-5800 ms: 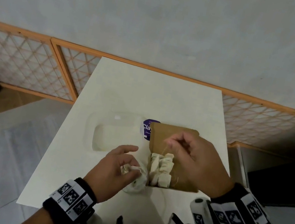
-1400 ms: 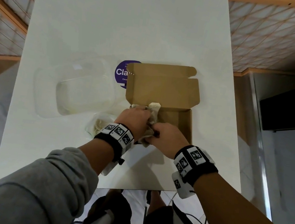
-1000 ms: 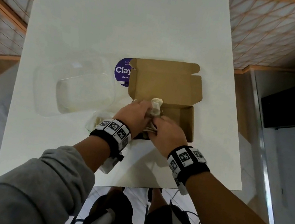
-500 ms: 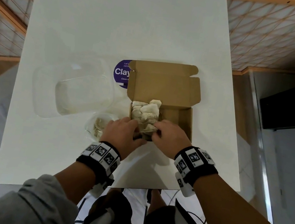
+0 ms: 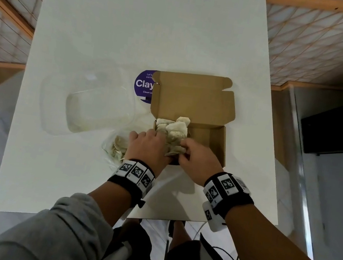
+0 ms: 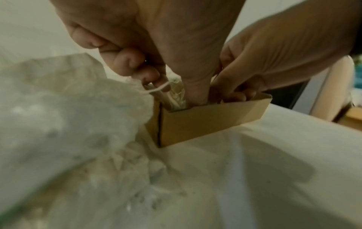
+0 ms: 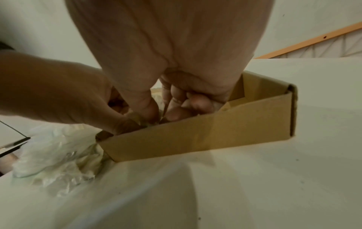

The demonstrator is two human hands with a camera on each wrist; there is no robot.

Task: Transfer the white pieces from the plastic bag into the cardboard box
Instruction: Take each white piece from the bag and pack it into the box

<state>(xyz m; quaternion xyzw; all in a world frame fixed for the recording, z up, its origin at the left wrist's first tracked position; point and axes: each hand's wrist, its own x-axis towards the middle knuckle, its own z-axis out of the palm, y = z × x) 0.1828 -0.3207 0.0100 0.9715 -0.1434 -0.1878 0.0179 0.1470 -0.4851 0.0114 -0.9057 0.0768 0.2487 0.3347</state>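
The brown cardboard box [image 5: 214, 141] lies open mid-table, its lid [image 5: 194, 97] folded back. Several white pieces [image 5: 174, 128] are heaped in its left half. My left hand [image 5: 151, 147] and right hand [image 5: 191, 156] meet at the box's near left corner, fingers curled down onto white pieces there. In the left wrist view my left hand [image 6: 156, 80] pinches pieces just inside the box [image 6: 205, 122]. From the right wrist, the right hand [image 7: 176, 108] curls on pieces behind the box wall [image 7: 215, 131]. The crumpled plastic bag [image 5: 117, 148] with pieces inside lies left of the box.
A clear plastic container [image 5: 92, 107] sits left of the box, and a purple round sticker [image 5: 144, 84] lies behind the box's left corner. The white table [image 5: 137, 29] ends just behind my wrists; a railing runs along its far side.
Since a second ago both hands drew back from the box's middle to its near left corner, uncovering a heap of white pieces at the back left. In the last half second the hands barely moved.
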